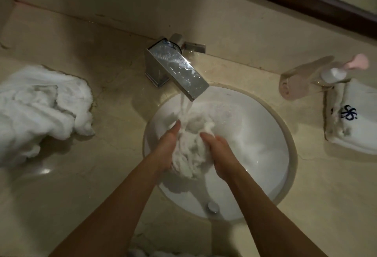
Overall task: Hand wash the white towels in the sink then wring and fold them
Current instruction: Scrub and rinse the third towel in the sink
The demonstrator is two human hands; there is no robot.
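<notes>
- I am holding a bunched white towel (191, 144) in the middle of the frame, inside the round white sink (265, 134), with water from the faucet (175, 66) running down onto the top of the bundle.
- My left hand (166, 150) is pressing against the left side of the towel, fingers lying fairly straight and pointing toward the upper part of the frame; how far my thumb is wrapping into the cloth I cannot tell, as the fabric is hiding it.
- My right hand (220, 154) is gripping the right side of the towel, its fingers curling into the folds near the top of the bundle.
- Both of my forearms are reaching in from the lower edge of the frame and meeting at the towel.
- A second crumpled towel (40, 109) is lying on the beige counter (102, 175) at the left of the frame, well apart from the sink.
- A folded towel with a dark blue emblem (350, 120) is sitting at the right edge of the frame, on the counter.
- A clear pump bottle (302, 79) with a pink nozzle is standing just beside that folded towel, in the upper right.
- The metal drain stopper (212, 206) is showing near the lower rim of the sink.
- More white cloth (142, 250) is peeking in at the bottom edge.
</notes>
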